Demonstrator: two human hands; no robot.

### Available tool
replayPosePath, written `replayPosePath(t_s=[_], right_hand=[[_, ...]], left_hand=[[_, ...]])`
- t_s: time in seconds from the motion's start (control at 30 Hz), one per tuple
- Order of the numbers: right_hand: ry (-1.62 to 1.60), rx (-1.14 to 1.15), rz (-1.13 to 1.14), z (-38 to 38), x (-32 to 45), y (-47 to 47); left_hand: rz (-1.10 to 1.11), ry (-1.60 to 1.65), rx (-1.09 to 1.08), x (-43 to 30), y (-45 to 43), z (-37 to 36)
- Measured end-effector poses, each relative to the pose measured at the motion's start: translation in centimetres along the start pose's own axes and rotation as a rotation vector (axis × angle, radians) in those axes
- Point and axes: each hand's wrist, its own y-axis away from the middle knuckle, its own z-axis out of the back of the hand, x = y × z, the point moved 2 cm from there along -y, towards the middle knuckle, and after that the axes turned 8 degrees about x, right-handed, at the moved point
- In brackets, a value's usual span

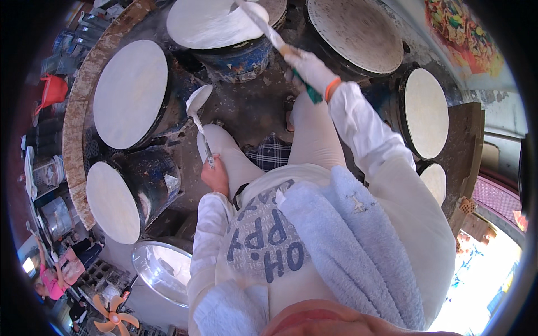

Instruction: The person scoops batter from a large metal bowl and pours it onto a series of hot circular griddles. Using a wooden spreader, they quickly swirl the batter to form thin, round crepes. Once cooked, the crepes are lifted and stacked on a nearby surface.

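Note:
My left hand (216,176), bare, rests near my left thigh and grips the handle of a ladle (198,101) coated in white batter. My right hand (313,73) wears a white glove with an orange band at the wrist. It holds a long, flat, pale stick-like tool (262,26), whose far end reaches over the griddle ahead. On that griddle lies a thin white round sheet (214,23), its edge sticking out past the griddle at the front. Something green (309,88), perhaps cloth, shows beneath my right hand.
Drum-like stoves ring me. White sheets cover the griddles at left (130,94), lower left (112,201) and right (428,113); a brownish griddle (357,33) shows bare metal. A metal basin (162,269) of white batter stands at lower left. An orange fan (114,318) and a person in pink (52,281) are beyond.

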Motion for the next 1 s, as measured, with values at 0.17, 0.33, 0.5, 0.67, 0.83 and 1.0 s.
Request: replayPosePath(t_s=[0.17, 0.33, 0.5, 0.67, 0.83, 1.0], right_hand=[[0.225, 0.234, 0.109, -1.9, -1.5, 1.2], [0.570, -0.127, 0.240, 4.6, -5.5, -0.9], [0.293, 0.156, 0.130, 6.7, 1.5, -0.2], [0.263, 0.145, 0.109, 7.0, -4.2, -1.7], [0.997, -0.232, 0.454, 9.1, 0.5, -8.4], [1.253, -0.611, 0.548, 5.0, 1.2, -9.1]], left_hand=[[0.015, -0.058, 0.035, -1.2, -0.3, -0.6], [-0.007, -0.112, 0.035, -1.6, -0.3, -1.0], [-0.002, -0.126, 0.069, -1.8, -0.4, -1.2], [0.015, -0.143, 0.081, -2.3, -0.8, -1.9], [0.012, -0.159, 0.098, -1.7, -0.7, -1.4], [0.003, -0.184, 0.097, -1.7, -1.0, -1.6]])
